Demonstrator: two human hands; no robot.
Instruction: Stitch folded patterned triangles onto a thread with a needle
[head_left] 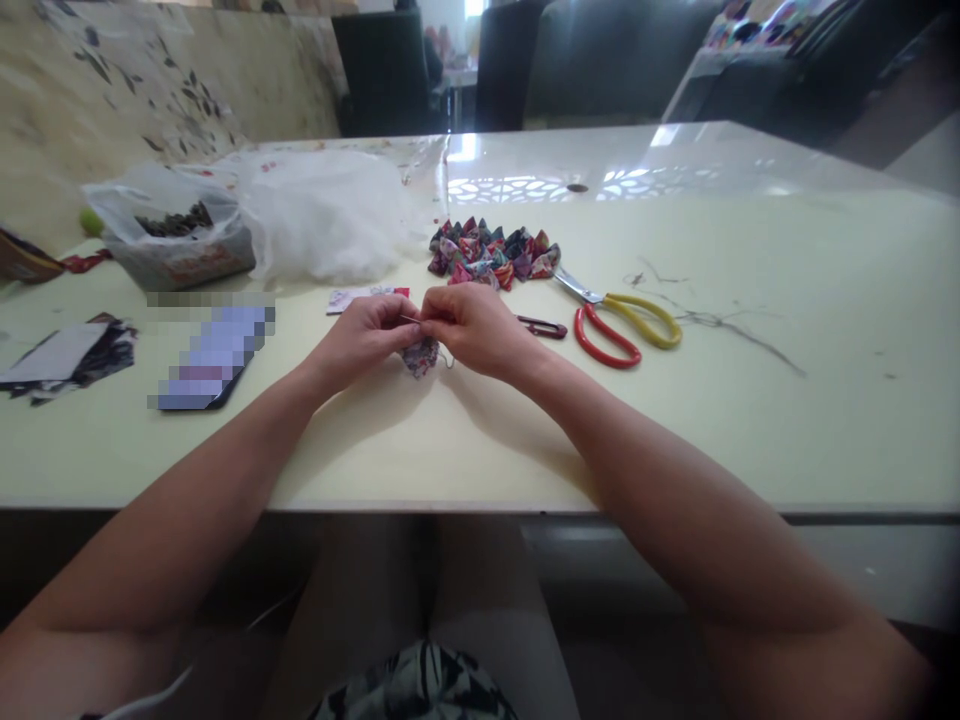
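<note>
Low over the table, both hands meet around a small patterned fabric piece (421, 358). My left hand (365, 330) is closed on its upper edge, fingertips pinched together. A thin sewing needle (409, 319) runs between the fingertips of the two hands, and my right hand (469, 320) pinches its right end. A loop of dark thread (448, 359) hangs beside the cloth. Much of the fabric's top is hidden by the fingers. Just beyond the hands lies a pile of small pointed fabric pieces (491, 250) in mixed prints.
Scissors (626, 325) with red and yellow handles lie right, near a dark red snap clip (547, 328) and loose threads (720, 320). At left are a phone (214, 360), fabric scraps (71, 355), a plastic bag (180, 250) of dark bits and white stuffing (330, 215).
</note>
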